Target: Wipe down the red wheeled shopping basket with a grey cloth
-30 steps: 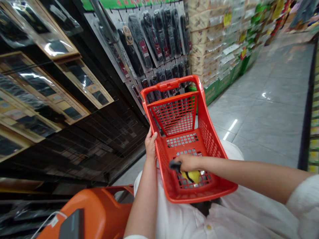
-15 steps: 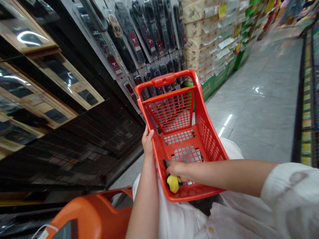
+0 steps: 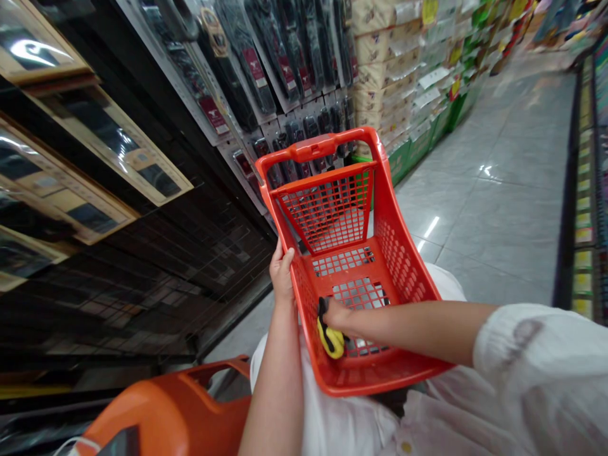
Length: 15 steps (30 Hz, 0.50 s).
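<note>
A red plastic shopping cart [image 3: 380, 377] with grid walls stands tilted in front of my legs. My left hand [image 3: 282, 275] is closed on its left rim, thumb on top and fingers outside. Down inside the basket, my right hand [image 3: 336, 315] presses a yellow and black cloth [image 3: 332, 342] against the lower left wall. The fingers of that hand are partly hidden by the cloth. Apart from the cloth and my forearm, the basket's grid floor [image 3: 360, 292] shows bare. The cart's handle [image 3: 313, 149] points away from me.
Packaged black-handled kitchenware [image 3: 285, 57] hangs at the back left. Boxed goods [image 3: 116, 142] lie on a dark shelf at left. Stacked beige packs [image 3: 384, 79] border the grey tiled aisle [image 3: 508, 209]. An orange cart-like object [image 3: 171, 411] stands at lower left.
My right hand and the cloth have shifted slightly along the cart's left wall, and more yellow shows lengthwise. My left hand keeps its place on the rim.
</note>
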Motion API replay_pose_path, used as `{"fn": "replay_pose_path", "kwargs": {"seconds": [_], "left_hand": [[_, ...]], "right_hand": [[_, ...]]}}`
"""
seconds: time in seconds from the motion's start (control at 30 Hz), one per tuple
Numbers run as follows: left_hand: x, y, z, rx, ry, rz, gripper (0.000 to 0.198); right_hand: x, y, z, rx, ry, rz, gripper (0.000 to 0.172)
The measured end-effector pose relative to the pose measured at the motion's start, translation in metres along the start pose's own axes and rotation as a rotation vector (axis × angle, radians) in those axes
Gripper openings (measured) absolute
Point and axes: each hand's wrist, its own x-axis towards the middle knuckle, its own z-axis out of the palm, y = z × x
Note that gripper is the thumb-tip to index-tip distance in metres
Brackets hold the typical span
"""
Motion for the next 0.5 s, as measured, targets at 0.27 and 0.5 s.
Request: {"fn": "replay_pose_path", "kwargs": {"seconds": [0.27, 0.5], "left_hand": [[0.0, 0.004, 0.001, 0.055, 0.046, -0.005, 0.065], [0.001, 0.001, 0.0, 0.045, 0.03, 0.02, 0.061]], "right_hand": [[0.079, -0.019, -0.019, -0.667, 0.162, -0.247, 0.044], [0.067, 0.003, -0.029, -1.063, -0.069, -0.461, 0.062]]}}
